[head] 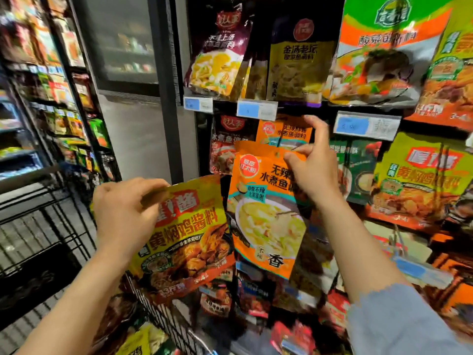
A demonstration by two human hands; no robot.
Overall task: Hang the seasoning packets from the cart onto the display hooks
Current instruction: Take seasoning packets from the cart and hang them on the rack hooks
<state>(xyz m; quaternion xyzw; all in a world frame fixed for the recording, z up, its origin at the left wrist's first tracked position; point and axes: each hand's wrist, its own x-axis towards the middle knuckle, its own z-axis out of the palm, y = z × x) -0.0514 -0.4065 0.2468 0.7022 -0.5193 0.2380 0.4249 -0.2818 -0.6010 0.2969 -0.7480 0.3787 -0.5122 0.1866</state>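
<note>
Your right fingers (298, 152) pinch the top edge of the orange fish-seasoning packet (263, 221), thumb in front and the others curled behind, so the hanging end sits uppermost and the pouch dangles free below. You hold it there, I judge, to bring that top edge up to the hook of the matching orange packet (284, 131) already hanging just above and behind your right hand (312, 170). The hook itself is hidden by your hand and the pouch, so I cannot tell whether the packet is threaded on yet.

Your left fingers (151, 198) are clamped on the upper left corner of the yellow braised-chicken sauce packet (184, 239), thumb under its top edge. Your left hand (122, 213) keeps it low and to the side, probably parked as the next 1 to hang; its match, the hanging yellow packet (422, 180), is well to the right on the display.

Around you, the blue price tag (257, 109) juts out just above your right hand and could catch your knuckles as you lift. A dark red packet (230, 144) hangs just left of the target column. The black wire cart (163, 316) sits below your left forearm with more packets inside.
</note>
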